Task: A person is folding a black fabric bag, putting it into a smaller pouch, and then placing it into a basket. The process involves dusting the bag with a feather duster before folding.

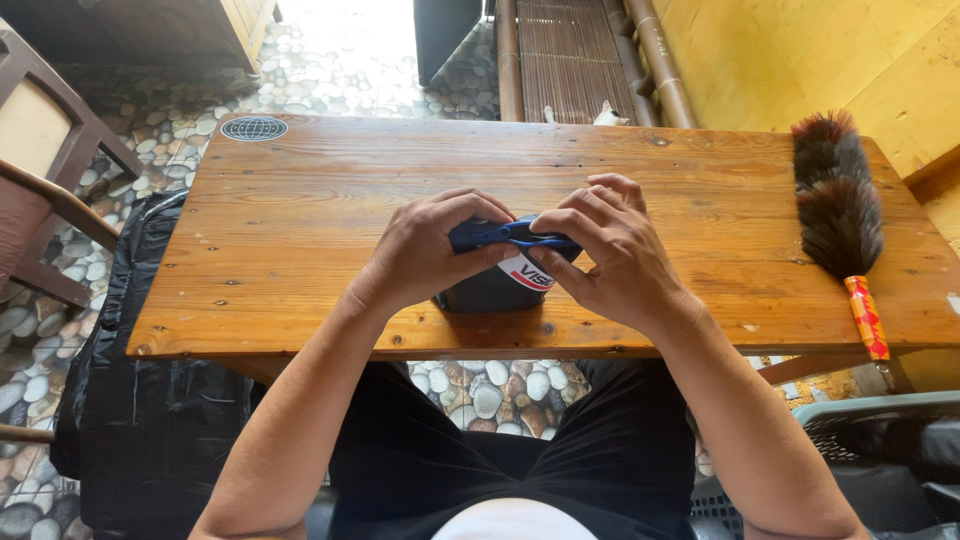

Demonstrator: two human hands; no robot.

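Wooden table [300, 230], left hand [425, 250] and right hand [610, 255] fingers curled holding blue tool [505, 235]

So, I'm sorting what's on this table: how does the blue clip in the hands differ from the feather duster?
The blue clip is small, smooth and held by both hands over a dark container; the feather duster is long, fluffy, dark brown and lies untouched at the table's right end. The clip is one colour; the duster's handle is orange-patterned. Both are above the wooden table.
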